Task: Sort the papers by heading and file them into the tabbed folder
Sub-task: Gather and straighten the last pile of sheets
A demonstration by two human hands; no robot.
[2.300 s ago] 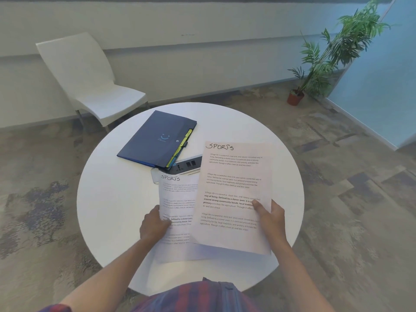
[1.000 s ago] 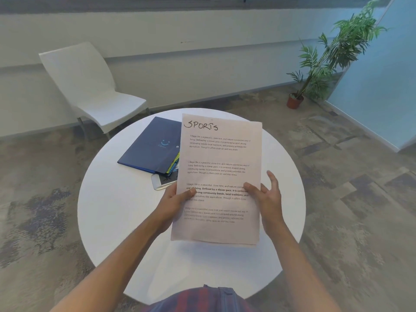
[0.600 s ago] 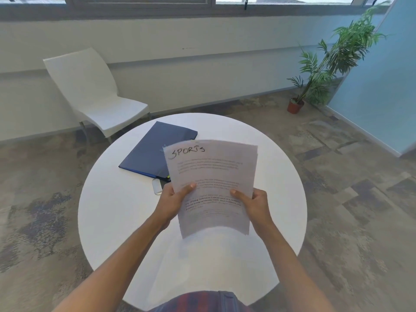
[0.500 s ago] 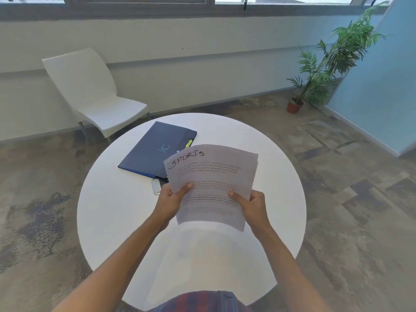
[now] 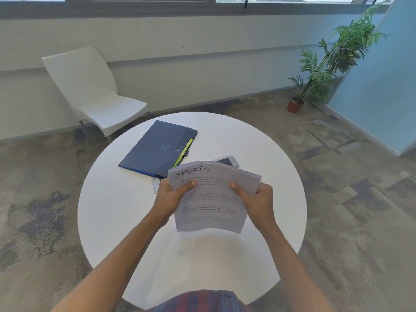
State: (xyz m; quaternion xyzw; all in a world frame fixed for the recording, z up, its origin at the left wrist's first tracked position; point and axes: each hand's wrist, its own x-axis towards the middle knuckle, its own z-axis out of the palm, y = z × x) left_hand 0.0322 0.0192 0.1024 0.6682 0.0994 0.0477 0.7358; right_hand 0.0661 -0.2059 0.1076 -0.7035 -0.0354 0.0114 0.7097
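Both hands were up over the middle of the counter [image 5: 117,210], two of them on one bundle. The left hand [image 5: 171,197] pinched the left edge of the papers [image 5: 209,206], thumb on the printed face; the right hand [image 5: 258,199] clamped the right edge the same way. The papers were a thin stack, more than one sheet at the curled top, exact count not readable. The stack's long axis ran from the person toward the far edge, and the handwritten heading "SPORTS" sat at the far end, bent over and away. Beyond, toward the far-left of the counter, lay one dark blue tabbed folder [image 5: 155,149], closed and flat, its yellow tabs along the right side. One phone [image 5: 227,161] peeked out behind the papers. On the floor stood one white chair [image 5: 94,93] and one potted plant [image 5: 333,61].
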